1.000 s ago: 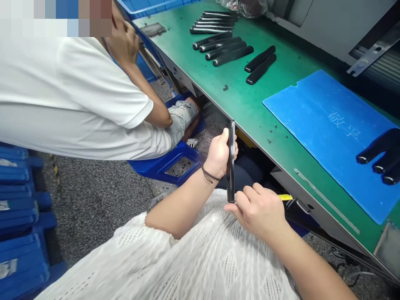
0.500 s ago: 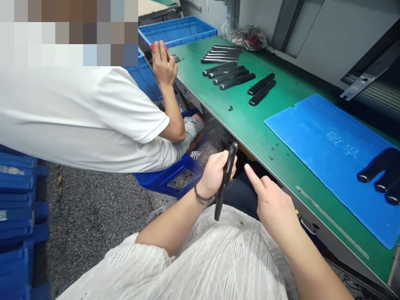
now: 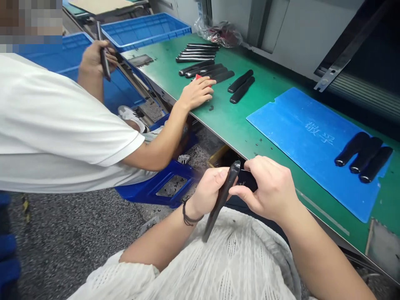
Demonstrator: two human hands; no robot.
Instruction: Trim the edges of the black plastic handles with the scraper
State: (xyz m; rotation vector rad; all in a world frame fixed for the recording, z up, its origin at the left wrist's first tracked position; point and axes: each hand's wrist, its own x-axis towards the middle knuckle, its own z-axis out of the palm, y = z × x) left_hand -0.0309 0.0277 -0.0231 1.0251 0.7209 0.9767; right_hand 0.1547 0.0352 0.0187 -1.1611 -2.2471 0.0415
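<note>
Head view: a person's two hands work just off the front edge of a green surface [image 3: 275, 121]. At far left, above a gray speckled floor [image 3: 71, 237], a co-worker in a white polo shirt [image 3: 62, 125] leans toward the surface. One of the co-worker's hands [image 3: 93, 58] is raised, gripping a slim dark handle [image 3: 103, 54]; the other [image 3: 196, 93] lies on the surface over a row of black handles [image 3: 190, 68], with a red item [image 3: 197, 77] showing at its fingertips. A blue plastic stool [image 3: 156, 187] stands below the surface's edge, and blue crates [image 3: 143, 29] sit past its far end.

The person's left hand [image 3: 208, 193] is clenched around a black knife handle [image 3: 222, 200], which tilts with its rounded end up, just off the surface's edge and above a white knit top [image 3: 237, 258]. The right hand [image 3: 268, 187] grasps a flat dark piece [image 3: 246, 180] just beside that handle; how much of the piece is hidden cannot be told.

On the surface to the right lies a blue mat [image 3: 300, 137] with white characters, carrying three black handles [image 3: 364, 156].

Half a second earlier, the right hand was open with its index finger pointing, and the co-worker's hand was off the surface.
</note>
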